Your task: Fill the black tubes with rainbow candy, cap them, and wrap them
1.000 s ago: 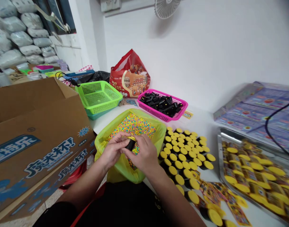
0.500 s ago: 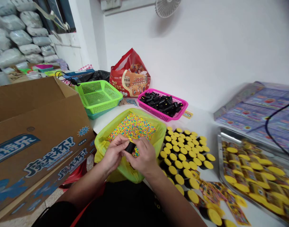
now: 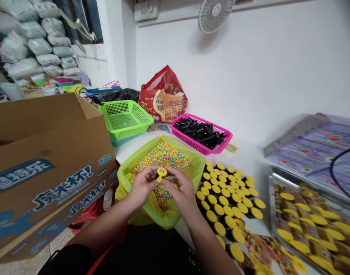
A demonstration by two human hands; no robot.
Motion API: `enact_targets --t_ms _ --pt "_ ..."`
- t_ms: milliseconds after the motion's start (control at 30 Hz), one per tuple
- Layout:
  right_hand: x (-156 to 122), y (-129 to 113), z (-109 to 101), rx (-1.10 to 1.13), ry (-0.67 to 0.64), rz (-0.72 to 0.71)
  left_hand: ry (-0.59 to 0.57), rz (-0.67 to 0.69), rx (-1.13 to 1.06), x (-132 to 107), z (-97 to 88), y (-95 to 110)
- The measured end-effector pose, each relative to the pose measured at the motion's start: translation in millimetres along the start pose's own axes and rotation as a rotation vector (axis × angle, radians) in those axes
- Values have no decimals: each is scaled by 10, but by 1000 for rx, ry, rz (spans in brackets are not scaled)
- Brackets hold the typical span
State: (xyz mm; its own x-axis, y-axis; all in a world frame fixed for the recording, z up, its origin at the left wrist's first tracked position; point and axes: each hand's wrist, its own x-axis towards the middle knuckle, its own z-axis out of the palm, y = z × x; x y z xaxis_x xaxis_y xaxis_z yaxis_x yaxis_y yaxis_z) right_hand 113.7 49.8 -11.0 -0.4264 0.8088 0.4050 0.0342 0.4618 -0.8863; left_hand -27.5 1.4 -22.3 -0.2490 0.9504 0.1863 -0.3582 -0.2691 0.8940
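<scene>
A plastic bag (image 3: pixel 166 218) of beads (image 3: pixel 163 156) lies at the front of the bench (image 3: pixel 249 156), a basket (image 3: pixel 205 149) behind it, a carton (image 3: pixel 49 152) left, capped tubes (image 3: pixel 226 198) right, then a metal tray (image 3: pixel 271 202).

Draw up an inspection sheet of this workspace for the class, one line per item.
surface: white table, partly covered.
job's things: yellow lid above multicoloured beads in a yellow-green plastic bag; rows of black cups with yellow lids.
clutter: cardboard carton, green basket, pink basket of black tubes, red printed bag.
grips: left hand and right hand hold the lid between them.
cables: black cable across printed sheets at right.
surroundings: white wall, wall fan, stacked sacks.
</scene>
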Motion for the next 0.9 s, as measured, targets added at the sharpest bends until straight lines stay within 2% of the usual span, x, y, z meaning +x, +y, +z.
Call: enact_targets --t_ms 133,233,300,367,467,633,767,833,900 --pt "12 10 6 -64 31 -71 -18 -46 -18 -22 -4 0" --pt "-1 39 -13 39 -59 -48 30 -80 26 -18 -17 9" --pt "-11 58 -20 140 -103 7 53 -79 60 -14 -19 -4" --pt "-18 64 -13 197 -91 69 54 -25 70 -18 -8 -29" --pt "-14 47 22 275 -13 157 46 70 99 -48 30 -65" --pt "1 23 85 403 117 296 58 204 392 -86 58 -65" --pt "-10 18 89 533 44 498 57 314 508 -74 34 -25" --pt "-15 9 89 639 -11 566 37 305 499 -79 30 -5" --pt "-21 -6 103 735 -3 598 13 266 471 -97 42 15"
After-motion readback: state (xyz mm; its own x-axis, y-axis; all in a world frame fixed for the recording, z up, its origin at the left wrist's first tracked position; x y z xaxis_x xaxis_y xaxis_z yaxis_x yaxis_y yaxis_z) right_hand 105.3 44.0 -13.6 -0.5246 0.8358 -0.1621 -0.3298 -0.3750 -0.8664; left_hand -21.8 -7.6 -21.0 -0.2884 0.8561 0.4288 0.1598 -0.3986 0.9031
